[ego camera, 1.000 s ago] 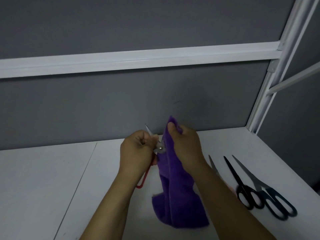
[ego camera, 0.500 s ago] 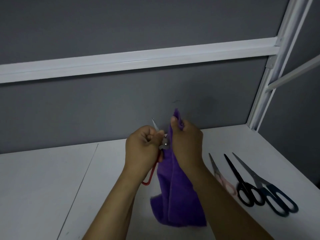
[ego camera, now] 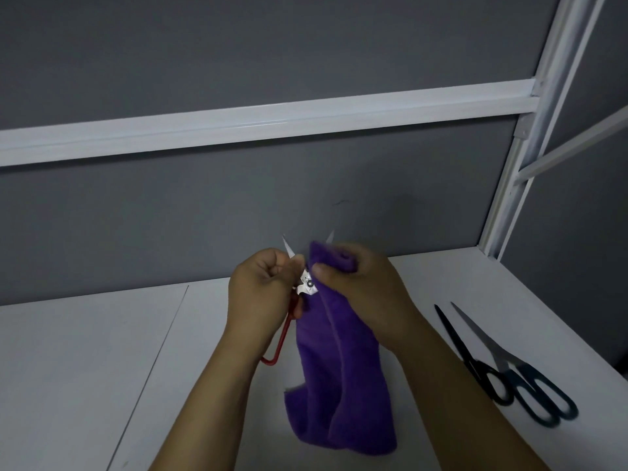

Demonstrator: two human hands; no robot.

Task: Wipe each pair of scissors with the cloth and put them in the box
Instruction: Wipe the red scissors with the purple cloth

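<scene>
Fingers (ego camera: 272, 268) of the left hand (ego camera: 258, 297) grip red-handled scissors (ego camera: 307, 285); right hand (ego camera: 368, 294) pinches purple cloth (ego camera: 343, 375) round one blade.

One wide-angle view from the person's head looks forward and down over the white table (ego camera: 85, 368) toward the grey back wall (ego camera: 204, 226), close above the left hand (ego camera: 261, 294) and right hand (ego camera: 367, 294).

White tabletop (ego camera: 85, 368) with seam; grey back panel (ego camera: 204, 215); white horizontal rail (ego camera: 238, 127) meets white upright post (ego camera: 564, 35) at right.
</scene>
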